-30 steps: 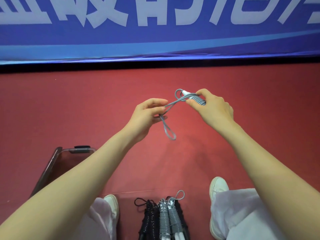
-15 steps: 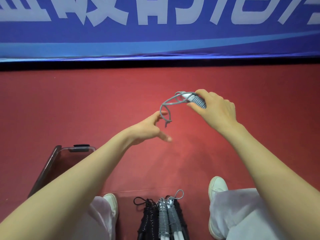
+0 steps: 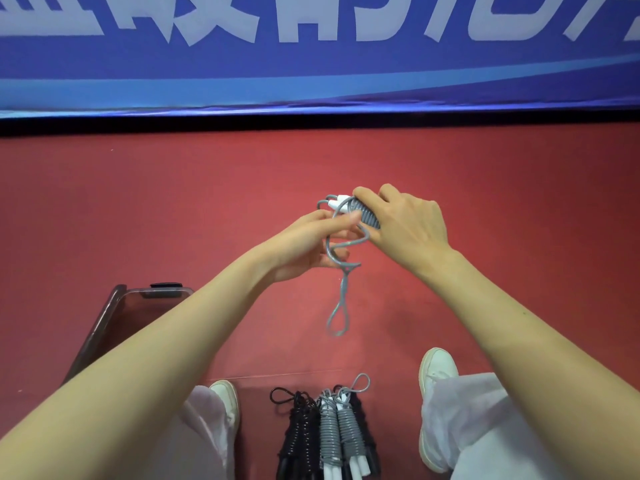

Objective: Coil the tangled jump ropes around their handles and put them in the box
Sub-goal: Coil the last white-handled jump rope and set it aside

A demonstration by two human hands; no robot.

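Above the red floor (image 3: 173, 209), head view: your right hand (image 3: 405, 226) grips the wound handles (image 3: 365, 213), long axis slanting, white tips pointing up-left. Your left hand (image 3: 304, 244) pinches the cord (image 3: 329, 244); its loop (image 3: 337, 317) hangs down. Box (image 3: 114, 306) lies lower left.

A red floor (image 3: 138, 209) fills most of the view, matte and even, with a thin pale seam (image 3: 277, 375) running across it low in the frame. Along its far edge runs a dark strip (image 3: 311, 124), and above that hangs a blue banner (image 3: 311, 71) with large white characters, cut off at the top. Near the bottom stand two white shoes, the left shoe (image 3: 227, 398) and the right shoe (image 3: 438, 367), well apart, under loose pale trousers (image 3: 485, 427).
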